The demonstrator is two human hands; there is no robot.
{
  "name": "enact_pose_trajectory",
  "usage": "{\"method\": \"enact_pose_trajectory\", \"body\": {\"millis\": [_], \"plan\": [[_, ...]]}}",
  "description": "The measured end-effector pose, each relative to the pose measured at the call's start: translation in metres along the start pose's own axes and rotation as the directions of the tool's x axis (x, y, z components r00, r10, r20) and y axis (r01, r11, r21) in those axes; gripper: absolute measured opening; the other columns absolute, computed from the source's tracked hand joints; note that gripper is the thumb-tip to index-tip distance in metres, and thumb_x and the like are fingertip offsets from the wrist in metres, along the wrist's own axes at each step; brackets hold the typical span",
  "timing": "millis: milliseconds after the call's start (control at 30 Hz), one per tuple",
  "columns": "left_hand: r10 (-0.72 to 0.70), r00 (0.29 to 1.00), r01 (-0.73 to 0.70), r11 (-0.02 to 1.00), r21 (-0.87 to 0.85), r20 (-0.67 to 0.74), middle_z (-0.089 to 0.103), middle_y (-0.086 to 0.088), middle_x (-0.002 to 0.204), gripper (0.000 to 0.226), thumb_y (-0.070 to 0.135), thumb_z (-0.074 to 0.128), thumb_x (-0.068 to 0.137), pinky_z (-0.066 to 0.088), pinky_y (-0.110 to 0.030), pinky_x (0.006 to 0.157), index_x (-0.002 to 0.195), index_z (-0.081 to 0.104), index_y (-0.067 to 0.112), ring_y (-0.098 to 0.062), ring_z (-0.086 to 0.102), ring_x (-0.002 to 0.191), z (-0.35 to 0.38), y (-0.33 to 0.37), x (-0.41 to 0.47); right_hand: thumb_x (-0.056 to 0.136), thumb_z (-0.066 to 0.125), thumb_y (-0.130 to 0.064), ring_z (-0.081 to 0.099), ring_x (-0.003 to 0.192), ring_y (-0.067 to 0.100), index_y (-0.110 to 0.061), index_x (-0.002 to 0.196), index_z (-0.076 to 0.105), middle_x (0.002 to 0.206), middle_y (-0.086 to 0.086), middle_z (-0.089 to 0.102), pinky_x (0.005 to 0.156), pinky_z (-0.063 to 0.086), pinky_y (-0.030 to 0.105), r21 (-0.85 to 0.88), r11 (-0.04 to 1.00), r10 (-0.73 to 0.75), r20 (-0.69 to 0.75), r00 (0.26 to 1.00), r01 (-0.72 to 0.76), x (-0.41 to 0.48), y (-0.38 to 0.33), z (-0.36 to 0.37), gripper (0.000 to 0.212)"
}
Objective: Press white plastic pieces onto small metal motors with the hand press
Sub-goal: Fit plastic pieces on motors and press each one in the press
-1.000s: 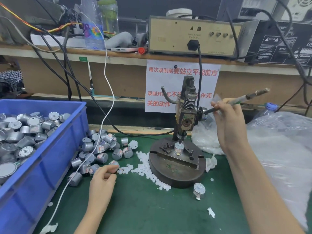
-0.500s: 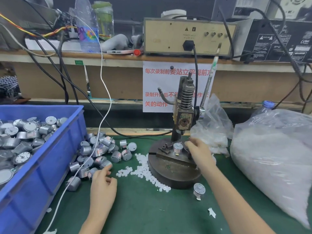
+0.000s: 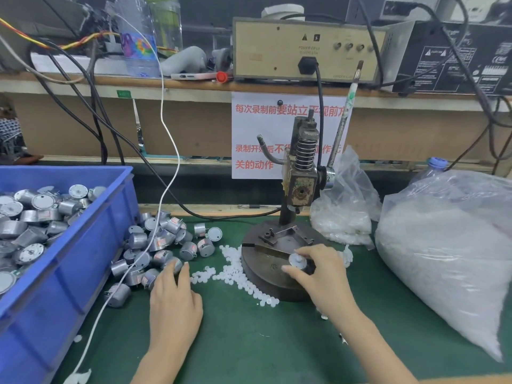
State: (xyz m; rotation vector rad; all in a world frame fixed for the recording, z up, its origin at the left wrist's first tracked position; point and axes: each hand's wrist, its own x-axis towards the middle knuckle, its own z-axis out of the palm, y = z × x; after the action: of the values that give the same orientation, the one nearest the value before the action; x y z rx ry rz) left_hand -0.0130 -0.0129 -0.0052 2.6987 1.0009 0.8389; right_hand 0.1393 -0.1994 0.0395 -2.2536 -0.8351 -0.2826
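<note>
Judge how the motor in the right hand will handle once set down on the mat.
The motor is a short metal can, so probably dense for its size. Its smooth round wall may roll if laid sideways. Flat ends should let it stand.

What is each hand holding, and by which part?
The right hand pinches a small silver metal motor by its round side. The left hand rests fingertips on the loose motor pile; no clear grip.

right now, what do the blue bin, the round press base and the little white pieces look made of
Blue bin: moulded plastic by the look, with even colour, a smooth, slightly glossy wall and a thick rim.
Press base: heavy metal, likely iron or steel; dark, dull and worn.
White pieces: probably plastic; milky and slightly translucent.
</note>
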Motion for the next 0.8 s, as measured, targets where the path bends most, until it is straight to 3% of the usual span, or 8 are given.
{"method": "enact_pose_trajectory", "body": {"millis": [133, 233, 367, 467, 600, 667, 733, 800], "plan": [[-0.034, 0.999, 0.034, 0.999, 0.015, 0.016, 0.054, -0.036, 0.115, 0.055, -0.014, 0.073, 0.053, 0.048, -0.056, 0.079, 0.107, 0.061, -0.013, -0.052, 0.057, 0.097, 0.003, 0.0, 0.002, 0.066, 0.08, -0.04, 0.046, 0.091, 0.007, -0.023, 0.085, 0.066, 0.087, -0.017, 0.055, 0.085, 0.029, 0.019, 0.006, 0.993, -0.119, 0.074, 0.99, 0.119, -0.037, 0.012, -0.008, 0.029], [-0.065, 0.997, 0.065, 0.998, 0.015, 0.037, 0.051, -0.036, 0.121, 0.055, -0.011, 0.07, 0.059, 0.046, -0.056, 0.085, 0.112, 0.058, -0.012, -0.051, 0.053, 0.103, 0.005, 0.001, 0.002, 0.059, 0.087, -0.031, 0.045, 0.091, 0.007, -0.018, 0.085, 0.07, 0.092, -0.01, 0.055, 0.087, 0.036, 0.032, -0.041, 0.99, -0.134, 0.047, 0.99, 0.136, -0.051, 0.02, -0.007, 0.034], [-0.128, 0.99, 0.126, 0.991, 0.047, 0.054, 0.05, -0.033, 0.124, 0.054, -0.003, 0.068, 0.067, 0.043, -0.053, 0.087, 0.12, 0.054, -0.009, -0.047, 0.051, 0.107, 0.002, 0.001, 0.007, 0.051, 0.091, -0.028, 0.044, 0.087, 0.005, -0.019, 0.085, 0.072, 0.088, -0.005, 0.056, 0.083, 0.042, 0.04, -0.118, 0.982, -0.142, 0.041, 0.989, 0.146, -0.059, 0.025, -0.004, 0.04], [-0.156, 0.985, 0.147, 0.983, 0.109, 0.077, 0.05, -0.028, 0.121, 0.052, 0.007, 0.063, 0.078, 0.038, -0.051, 0.091, 0.126, 0.049, -0.007, -0.043, 0.049, 0.105, -0.002, 0.001, 0.014, 0.048, 0.092, -0.025, 0.059, 0.077, 0.018, -0.017, 0.081, 0.072, 0.082, -0.004, 0.057, 0.086, 0.043, 0.043, -0.172, 0.976, -0.134, 0.032, 0.99, 0.138, -0.063, 0.023, -0.003, 0.04], [-0.16, 0.982, 0.136, 0.968, 0.209, 0.103, 0.046, -0.016, 0.121, 0.041, 0.02, 0.05, 0.091, 0.037, -0.039, 0.091, 0.127, 0.046, 0.003, -0.033, 0.045, 0.107, -0.009, 0.001, 0.023, 0.045, 0.094, -0.02, 0.064, 0.075, 0.026, -0.013, 0.085, 0.07, 0.082, 0.0, 0.06, 0.085, 0.046, 0.047, -0.206, 0.97, -0.125, 0.02, 0.992, 0.126, -0.066, 0.015, -0.003, 0.048], [-0.165, 0.982, 0.142, 0.966, 0.216, 0.094, 0.045, -0.014, 0.121, 0.033, 0.02, 0.05, 0.091, 0.037, -0.036, 0.089, 0.121, 0.048, 0.007, -0.03, 0.044, 0.106, -0.01, 0.0, 0.025, 0.05, 0.092, -0.023, 0.061, 0.082, 0.024, -0.012, 0.092, 0.068, 0.086, 0.002, 0.061, 0.081, 0.049, 0.042, -0.169, 0.978, -0.12, 0.006, 0.993, 0.119, -0.068, 0.007, -0.002, 0.05], [-0.157, 0.984, 0.139, 0.97, 0.199, 0.079, 0.049, -0.017, 0.114, 0.03, 0.013, 0.058, 0.086, 0.039, -0.04, 0.084, 0.114, 0.053, 0.006, -0.034, 0.047, 0.1, -0.009, -0.001, 0.025, 0.066, 0.083, -0.033, 0.051, 0.091, 0.014, -0.013, 0.098, 0.066, 0.091, -0.001, 0.059, 0.083, 0.045, 0.027, -0.107, 0.977, -0.185, 0.002, 0.983, 0.184, -0.071, -0.006, 0.003, 0.041], [-0.095, 0.995, 0.089, 0.986, 0.138, 0.036, 0.057, -0.022, 0.093, 0.03, -0.004, 0.07, 0.071, 0.044, -0.045, 0.071, 0.099, 0.062, 0.0, -0.038, 0.053, 0.081, -0.006, -0.002, 0.022, 0.084, 0.065, -0.039, 0.045, 0.097, 0.007, -0.016, 0.105, 0.063, 0.1, -0.006, 0.055, 0.088, 0.035, 0.016, 0.022, 0.972, -0.234, 0.041, 0.971, 0.233, -0.07, -0.022, 0.01, 0.032]]}}
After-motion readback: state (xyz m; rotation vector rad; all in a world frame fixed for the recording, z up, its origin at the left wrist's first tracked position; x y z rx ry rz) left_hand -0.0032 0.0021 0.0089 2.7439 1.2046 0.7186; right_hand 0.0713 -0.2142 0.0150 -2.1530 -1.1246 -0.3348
